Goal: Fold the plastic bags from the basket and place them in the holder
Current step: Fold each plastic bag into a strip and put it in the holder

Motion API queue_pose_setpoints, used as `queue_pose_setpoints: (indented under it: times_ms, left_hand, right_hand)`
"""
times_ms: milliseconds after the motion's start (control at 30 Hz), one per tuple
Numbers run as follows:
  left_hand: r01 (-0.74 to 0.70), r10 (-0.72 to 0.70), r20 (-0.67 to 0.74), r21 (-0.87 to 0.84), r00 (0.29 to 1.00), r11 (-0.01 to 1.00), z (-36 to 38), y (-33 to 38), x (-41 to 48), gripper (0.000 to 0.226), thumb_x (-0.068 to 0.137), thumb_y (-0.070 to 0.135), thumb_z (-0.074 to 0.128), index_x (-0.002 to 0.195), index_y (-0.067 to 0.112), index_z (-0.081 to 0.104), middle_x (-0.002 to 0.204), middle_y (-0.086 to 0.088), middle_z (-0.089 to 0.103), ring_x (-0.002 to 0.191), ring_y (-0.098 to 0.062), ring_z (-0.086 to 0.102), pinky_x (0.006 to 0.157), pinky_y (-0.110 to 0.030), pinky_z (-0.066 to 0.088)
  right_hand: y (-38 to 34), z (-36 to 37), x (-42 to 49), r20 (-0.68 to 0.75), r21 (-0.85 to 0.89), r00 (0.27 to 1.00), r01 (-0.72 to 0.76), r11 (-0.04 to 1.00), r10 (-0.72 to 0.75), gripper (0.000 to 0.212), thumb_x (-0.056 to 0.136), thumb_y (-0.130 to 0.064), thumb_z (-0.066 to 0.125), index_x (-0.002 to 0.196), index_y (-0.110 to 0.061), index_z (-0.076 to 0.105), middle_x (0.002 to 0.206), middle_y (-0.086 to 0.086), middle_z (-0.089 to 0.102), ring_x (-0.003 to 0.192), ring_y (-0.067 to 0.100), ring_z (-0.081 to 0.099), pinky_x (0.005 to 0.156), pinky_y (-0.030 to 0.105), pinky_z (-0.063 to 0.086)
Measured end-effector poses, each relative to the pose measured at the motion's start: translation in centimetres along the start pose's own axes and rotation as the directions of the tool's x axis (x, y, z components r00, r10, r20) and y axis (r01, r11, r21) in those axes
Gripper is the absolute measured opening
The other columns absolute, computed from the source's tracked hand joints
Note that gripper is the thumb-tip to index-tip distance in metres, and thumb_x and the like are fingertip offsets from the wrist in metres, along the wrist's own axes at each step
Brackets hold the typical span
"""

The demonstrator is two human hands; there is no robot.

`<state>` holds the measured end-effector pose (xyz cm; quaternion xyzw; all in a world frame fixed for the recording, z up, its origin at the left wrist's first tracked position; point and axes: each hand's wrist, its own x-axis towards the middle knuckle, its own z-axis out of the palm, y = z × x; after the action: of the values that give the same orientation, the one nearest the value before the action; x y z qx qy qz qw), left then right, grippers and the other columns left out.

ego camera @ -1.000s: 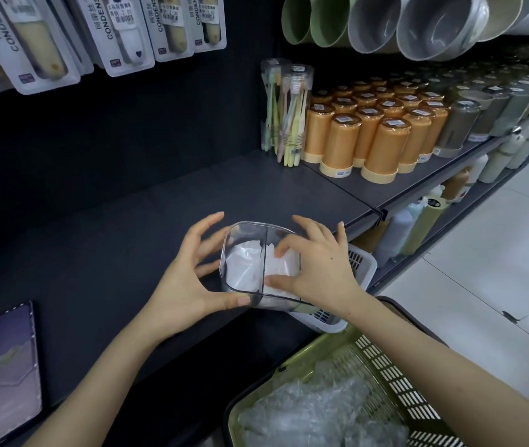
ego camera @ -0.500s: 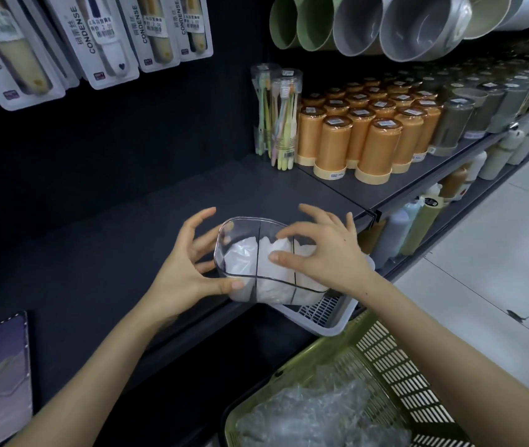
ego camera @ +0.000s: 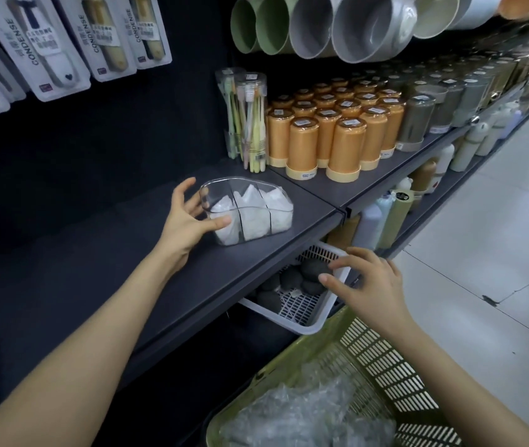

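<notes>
Clear holder is set on the dark shelf, upright, split into three compartments; white folded bags are seen in all three.

Left hand is placed at the holder's left end; thumb is pressed on the front wall, fingers are splayed and bent round the end wall, so the holder is held loosely.

Right hand is held over the near corner of a white slotted basket on the lower shelf; its fingers are loosely curled, nothing is held; contact with the rim cannot be told. Dark grey rounded items are lying in that basket.

Green basket is seen at the bottom, below the right forearm; crumpled clear plastic bags are piled in it.

Writing: "CONDENSE" is printed vertically on the hanging blister packs at top left; smaller print there is not legible. Orange canisters are stacked in rows right of the holder, stickers on lids and bases too small to be read. Clear toothbrush tubes are stood just left of them. Grey and green cups are hung above. A crack is visible in the floor tile.
</notes>
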<state>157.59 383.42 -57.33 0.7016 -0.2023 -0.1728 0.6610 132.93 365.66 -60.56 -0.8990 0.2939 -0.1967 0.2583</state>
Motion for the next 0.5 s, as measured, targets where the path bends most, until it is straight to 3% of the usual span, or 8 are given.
queue_pose_setpoints:
  times_ms: [167,267,333,400,500]
  left_hand:
    - [0.059,-0.06,0.015,0.045,0.998,0.997,-0.4,-0.1,0.3,0.111,0.071,0.003,0.08,0.152,0.029,0.01,0.156,-0.003,0.031,0.141,-0.013,0.032,0.116,-0.035,0.028]
    - [0.076,-0.075,-0.014,0.275,0.997,0.959,-1.2,-0.4,-3.1,0.103,0.077,0.024,0.079,0.153,0.032,0.009,0.16,-0.001,0.021,0.144,-0.013,0.024,0.113,-0.027,0.024]
    - [0.029,-0.034,-0.001,0.556,0.999,0.831,-2.1,-0.9,-6.6,0.093,0.082,0.04,0.071,0.153,0.029,0.012,0.159,0.001,0.022,0.145,-0.014,0.023,0.113,-0.028,0.024]
    - [-0.069,0.01,0.081,0.775,0.997,0.628,-2.8,-1.6,-10.1,0.083,0.088,0.049,0.059,0.153,0.023,0.016,0.159,-0.002,0.021,0.147,-0.016,0.016,0.116,-0.032,0.022]
    - [-0.198,-0.001,0.219,0.882,0.976,0.428,-3.8,-3.0,-14.0,0.081,0.092,0.066,0.037,0.153,0.018,0.018,0.16,-0.004,0.016,0.149,-0.018,0.008,0.12,-0.031,0.009]
  right_hand:
    - [2.7,3.5,-3.9,0.06,-0.036,0.996,-0.067,0.997,0.07,0.029,0.08,-0.056,0.068,0.094,-0.032,0.072,0.123,-0.004,0.061,0.119,0.022,0.053,0.103,0.044,0.027]
    - [4.4,5.9,-7.4,0.135,-0.067,0.978,-0.152,0.986,0.16,0.028,0.082,-0.053,0.067,0.099,-0.031,0.071,0.12,-0.006,0.06,0.116,0.021,0.052,0.1,0.041,0.03]
    - [5.9,8.0,-9.7,0.24,-0.077,0.939,-0.232,0.97,0.244,0.03,0.084,-0.052,0.065,0.104,-0.029,0.069,0.12,-0.006,0.059,0.112,0.021,0.053,0.096,0.038,0.036]
    - [7.6,10.3,-11.6,0.356,-0.121,0.879,-0.293,0.948,0.317,0.034,0.085,-0.054,0.062,0.109,-0.03,0.065,0.122,-0.005,0.059,0.11,0.02,0.053,0.094,0.036,0.041]
    - [9.6,13.5,-14.5,0.53,-0.224,0.74,-0.35,0.91,0.415,0.042,0.087,-0.056,0.057,0.12,-0.029,0.057,0.127,-0.002,0.057,0.112,0.019,0.054,0.092,0.033,0.046]
